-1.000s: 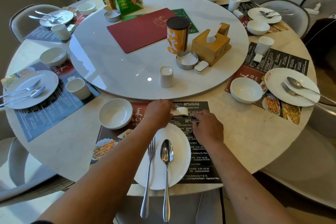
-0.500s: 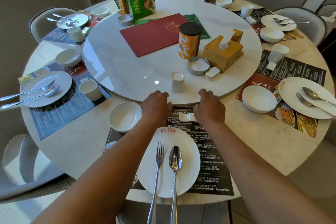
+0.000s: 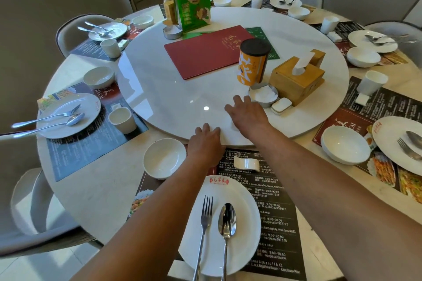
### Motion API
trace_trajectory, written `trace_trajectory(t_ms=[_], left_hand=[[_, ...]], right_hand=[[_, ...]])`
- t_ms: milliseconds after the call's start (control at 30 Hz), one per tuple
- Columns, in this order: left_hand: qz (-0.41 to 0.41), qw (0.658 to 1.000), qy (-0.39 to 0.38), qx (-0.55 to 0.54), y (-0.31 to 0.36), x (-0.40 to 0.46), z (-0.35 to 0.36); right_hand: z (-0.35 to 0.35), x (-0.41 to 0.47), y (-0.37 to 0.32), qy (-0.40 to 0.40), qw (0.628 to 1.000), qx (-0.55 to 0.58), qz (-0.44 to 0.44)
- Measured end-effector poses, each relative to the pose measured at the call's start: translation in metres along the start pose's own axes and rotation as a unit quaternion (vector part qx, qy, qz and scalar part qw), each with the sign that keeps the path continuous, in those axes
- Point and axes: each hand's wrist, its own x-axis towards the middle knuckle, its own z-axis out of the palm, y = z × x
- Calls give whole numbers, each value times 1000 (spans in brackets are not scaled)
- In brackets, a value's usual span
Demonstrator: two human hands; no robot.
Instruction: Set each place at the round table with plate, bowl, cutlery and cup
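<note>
At the near place a white plate (image 3: 245, 230) lies on a dark placemat (image 3: 275, 217), with a fork (image 3: 205, 221) and a spoon (image 3: 226, 219) side by side on it. A white bowl (image 3: 164, 158) sits to its left and a small white cutlery rest (image 3: 247, 164) beyond it. My left hand (image 3: 205, 141) rests with its fingers on the rim of the white turntable (image 3: 171, 102). My right hand (image 3: 247, 114) reaches over the turntable, fingers spread. It covers the small white cup that stood there; only a white sliver shows under the palm.
On the turntable stand an orange canister (image 3: 251, 64), a wooden tissue box (image 3: 296, 77), a metal dish (image 3: 262, 96), a red menu (image 3: 205, 50) and a green bag (image 3: 191, 0). The other places around the table hold plates, bowls, cutlery and cups. Chairs ring the table.
Both hands left the cutlery rest on the placemat and moved forward. The left one now touches the turntable rim; the right one has reached onto the turntable over the cup.
</note>
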Motion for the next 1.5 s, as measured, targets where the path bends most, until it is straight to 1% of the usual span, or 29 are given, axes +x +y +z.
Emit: trace_trajectory(t_ms=[133, 200, 233, 267, 333, 433, 500, 567, 833, 900, 1033, 1200, 1400, 1433, 1500], left_hand=[[14, 1000, -13, -9, 1, -2, 0], [28, 999, -19, -16, 4, -4, 0], [36, 999, -21, -20, 6, -5, 1], [43, 999, -22, -24, 9, -7, 2], [55, 998, -24, -28, 13, -12, 3], [67, 997, -15, -25, 16, -18, 5], [74, 997, -7, -10, 17, -21, 7], [78, 997, -9, -4, 18, -23, 7], [92, 996, -13, -7, 19, -25, 11], [96, 995, -6, -7, 18, -25, 12], [98, 995, -5, -10, 18, -25, 10], [92, 996, -20, -8, 21, -26, 7], [83, 996, -25, 6, 29, -37, 2], [81, 997, -13, 13, 30, -39, 2], [78, 996, 7, 33, 35, -48, -3]], right_hand=[[-3, -14, 23, -13, 998, 42, 46], [3, -29, 39, -25, 987, 126, 101], [7, -39, 45, -24, 971, 191, 142], [13, -50, 50, -16, 948, 257, 188], [24, -78, 52, 11, 885, 379, 271], [42, -121, 42, 58, 794, 498, 344], [51, -143, 30, 77, 751, 539, 372], [59, -156, 20, 91, 730, 554, 389], [69, -161, 1, 117, 730, 539, 404], [70, -158, 4, 105, 736, 545, 388], [72, -157, 14, 51, 751, 563, 341], [67, -158, 25, 9, 760, 572, 310], [63, -163, 26, -1, 756, 583, 299], [63, -164, 26, -1, 748, 594, 298], [56, -167, 23, 9, 744, 591, 310]])
